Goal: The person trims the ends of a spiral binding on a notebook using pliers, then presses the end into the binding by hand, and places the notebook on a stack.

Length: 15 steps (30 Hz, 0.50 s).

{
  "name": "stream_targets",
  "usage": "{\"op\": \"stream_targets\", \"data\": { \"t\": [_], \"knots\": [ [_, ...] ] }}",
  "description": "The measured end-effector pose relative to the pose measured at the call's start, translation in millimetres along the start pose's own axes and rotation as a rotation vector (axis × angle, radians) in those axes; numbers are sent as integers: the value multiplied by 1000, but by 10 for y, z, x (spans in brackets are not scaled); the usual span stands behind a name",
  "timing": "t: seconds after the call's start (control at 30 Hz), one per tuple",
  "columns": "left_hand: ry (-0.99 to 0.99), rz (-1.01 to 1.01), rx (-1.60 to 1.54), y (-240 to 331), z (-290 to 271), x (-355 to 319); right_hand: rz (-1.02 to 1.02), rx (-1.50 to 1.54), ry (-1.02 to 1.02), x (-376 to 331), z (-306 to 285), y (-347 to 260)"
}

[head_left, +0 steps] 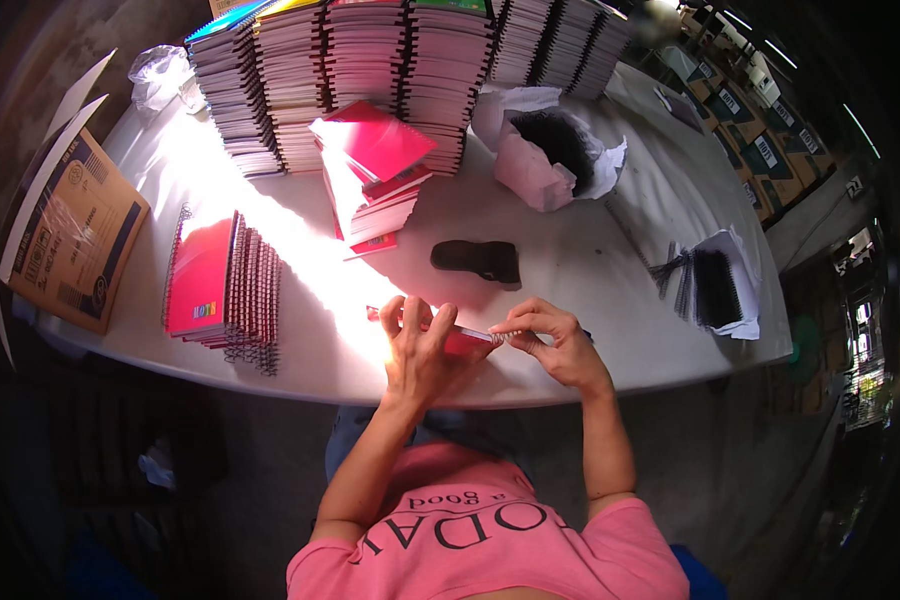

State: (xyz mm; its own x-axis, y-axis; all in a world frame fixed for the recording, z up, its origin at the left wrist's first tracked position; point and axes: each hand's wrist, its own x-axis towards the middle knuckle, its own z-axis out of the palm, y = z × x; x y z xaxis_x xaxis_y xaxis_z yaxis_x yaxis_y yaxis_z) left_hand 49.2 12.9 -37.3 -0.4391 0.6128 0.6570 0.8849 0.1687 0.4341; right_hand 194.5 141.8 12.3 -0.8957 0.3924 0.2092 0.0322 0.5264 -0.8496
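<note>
Near the table's front edge, my left hand (417, 350) grips a red-covered notebook (464, 345) with its spine edge turned up. The thumb and fingers of my right hand (560, 345) pinch a thin spiral wire coil (500, 338) at the notebook's right end. How far the coil runs along the spine is hard to make out. A dark, elongated object (460, 257) lies just beyond my hands. Behind it, red-covered page blocks (375, 140) are piled askew. On the left sits a stack of red spiral notebooks (200, 285) with coils along their edges.
Tall stacks of spiral notebooks (360, 75) line the table's far side. White wrapping (530, 175) holds black coils, and a second wrapped bundle of black coils (715, 285) lies at the right. An open cardboard box (80, 230) stands left; more boxes (760, 140) are stacked far right.
</note>
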Motion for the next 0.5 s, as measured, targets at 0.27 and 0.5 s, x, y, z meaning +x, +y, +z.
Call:
{"op": "stream_targets", "data": {
  "t": [0.27,0.5],
  "knots": [
    [-57,-26,-27,11,-38,-15,244,60,-59,18,16,-261],
    [-69,-45,7,-81,-91,-82,123,-41,-259,-34,-33,-83]
  ]
}}
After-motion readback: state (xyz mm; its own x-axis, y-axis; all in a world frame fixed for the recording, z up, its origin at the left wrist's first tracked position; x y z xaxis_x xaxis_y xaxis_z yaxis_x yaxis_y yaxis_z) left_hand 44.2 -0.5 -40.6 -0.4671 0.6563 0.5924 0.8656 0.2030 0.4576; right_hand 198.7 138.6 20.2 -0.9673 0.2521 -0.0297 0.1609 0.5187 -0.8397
